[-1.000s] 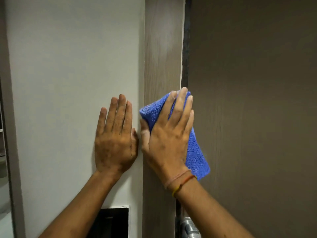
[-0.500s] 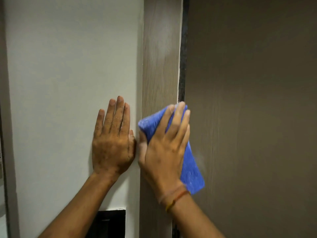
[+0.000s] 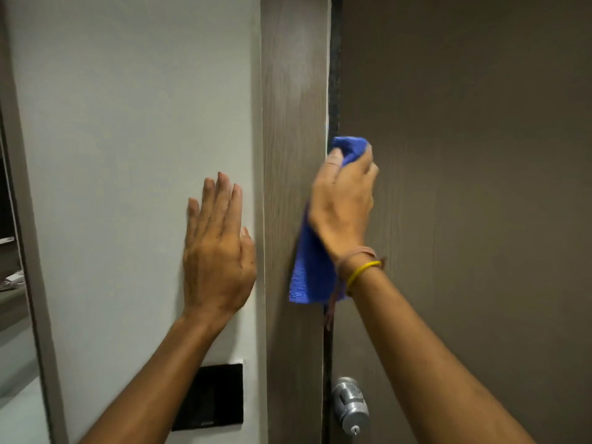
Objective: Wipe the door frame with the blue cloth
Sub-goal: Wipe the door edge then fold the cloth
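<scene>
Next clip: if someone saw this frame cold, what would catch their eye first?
The bright blue cloth stands out, bunched in the right hand against the inner edge of the wood-grain door frame at mid-picture. Beside it, the left hand lies flat on the pale wall. Lower down sit a black wall plate and a silver door knob.

A home interior, probably: a pale painted wall (image 3: 128,123) is meeting a wood-grain door frame (image 3: 293,91), with a brown door (image 3: 464,155), silver knob (image 3: 350,406) and black switch plate (image 3: 213,397) showing.
</scene>
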The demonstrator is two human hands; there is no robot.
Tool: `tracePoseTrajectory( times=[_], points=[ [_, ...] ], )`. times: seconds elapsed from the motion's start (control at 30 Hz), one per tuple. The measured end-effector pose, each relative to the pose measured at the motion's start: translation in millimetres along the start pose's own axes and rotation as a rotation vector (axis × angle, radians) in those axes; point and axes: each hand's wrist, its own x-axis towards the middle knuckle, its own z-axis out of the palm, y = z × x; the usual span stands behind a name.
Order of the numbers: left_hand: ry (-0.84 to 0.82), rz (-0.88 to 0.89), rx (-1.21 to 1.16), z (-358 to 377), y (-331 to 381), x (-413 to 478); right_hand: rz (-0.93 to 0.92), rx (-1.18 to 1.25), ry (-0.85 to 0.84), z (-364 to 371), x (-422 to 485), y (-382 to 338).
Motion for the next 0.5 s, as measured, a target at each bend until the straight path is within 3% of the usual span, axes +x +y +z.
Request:
tracePoseTrajectory(
  times=[0.13,0.23,0.3,0.37,0.5],
  points=[
    [-0.066,-0.081,-0.409,-28.4,58.3,-31.3,0.334,0.353,-0.027,-42.8,-13.3,34.7],
    [-0.488,-0.089,-0.608,-42.1,104.2,-64.3,0.460,0.380,-0.108,-80.2,-40.8,57.3],
    [-0.756,-0.042,-0.654,-38.4,135.1,-86.0,0.610,0.419,-0.170,-110.2,-59.9,73.2],
    [-0.846,-0.039,-0.635,-32.7,160.2,-105.5,0.736,0.383,-0.194,-138.2,-76.2,91.5],
    [-1.034,-0.004,-0.584,-9.9,226.2,-143.9,0.927,0.276,-0.076,-234.0,-88.2,142.0]
  ],
)
